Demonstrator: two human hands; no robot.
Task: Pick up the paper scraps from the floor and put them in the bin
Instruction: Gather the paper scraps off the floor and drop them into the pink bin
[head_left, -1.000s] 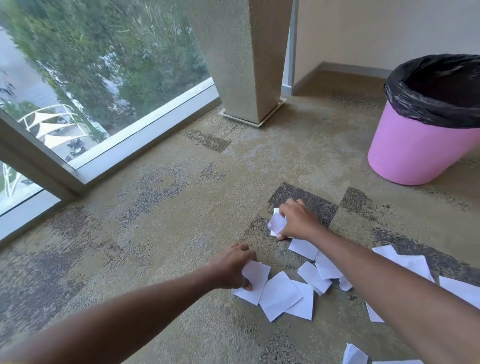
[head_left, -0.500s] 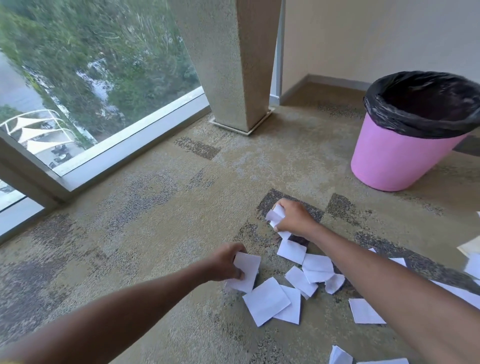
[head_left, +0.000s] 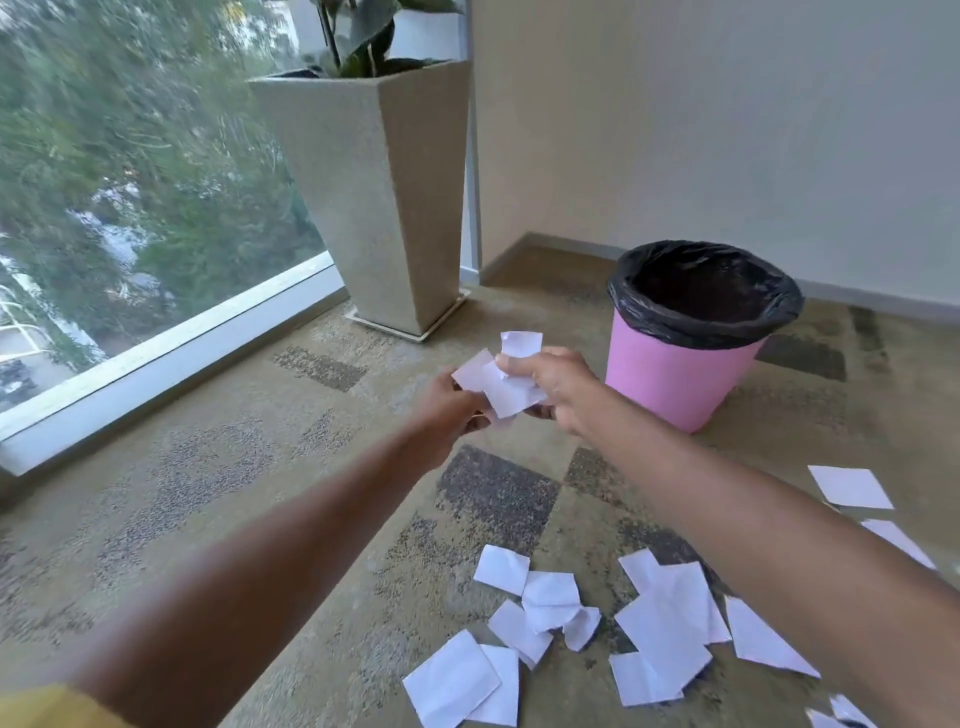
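Note:
Both my hands are raised above the carpet, close together, left of the pink bin (head_left: 675, 384) with its black liner. My left hand (head_left: 449, 408) pinches a white paper scrap (head_left: 475, 374) from below. My right hand (head_left: 553, 387) grips a crumpled bunch of white scraps (head_left: 511, 392), one corner sticking up. The two holds touch, and which sheet belongs to which hand is hard to separate. Several white paper scraps (head_left: 550, 603) lie scattered on the carpet below my arms, with more scraps (head_left: 849, 486) to the right.
A tall stone-coloured planter (head_left: 374, 208) with a green plant stands in the corner behind my hands. A floor-to-ceiling window (head_left: 130, 208) with a white sill runs along the left. A plain wall (head_left: 727, 130) rises behind the bin.
Both hands have lifted off the floor with scraps in them and come together in the air near the bin. The view has tilted up, showing the planter's top.

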